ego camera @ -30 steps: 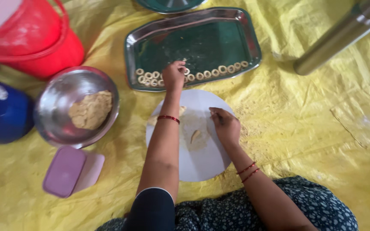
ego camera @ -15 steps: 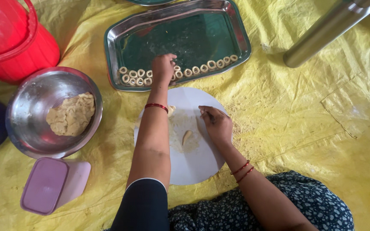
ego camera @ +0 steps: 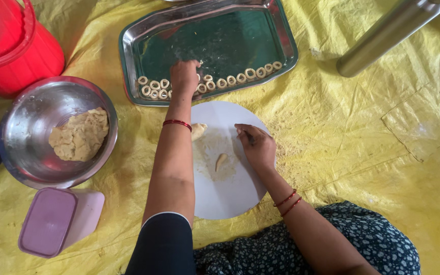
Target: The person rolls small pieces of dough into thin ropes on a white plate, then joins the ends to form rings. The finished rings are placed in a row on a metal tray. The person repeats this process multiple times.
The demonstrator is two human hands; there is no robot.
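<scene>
Left hand (ego camera: 184,76) reached far over the near edge of the steel tray (ego camera: 281,30), fingers bunched down among the dough rings (ego camera: 220,82); whether they pinched a ring could not be told. The rings sat in a line along the tray's near rim, doubled at the left end, probably to fill the tray in order. About sixteen showed, some hidden under the hand.

Right hand (ego camera: 256,146) rested on the right of the round white board (ego camera: 225,198), fingers loosely curled, clamped on nothing visible. Two dough bits lay on the board: one small roll (ego camera: 221,161) at centre, one lump (ego camera: 197,131) near the left forearm. One steel bowl (ego camera: 16,127) at left held the dough mass (ego camera: 80,135), within easy reach.
</scene>
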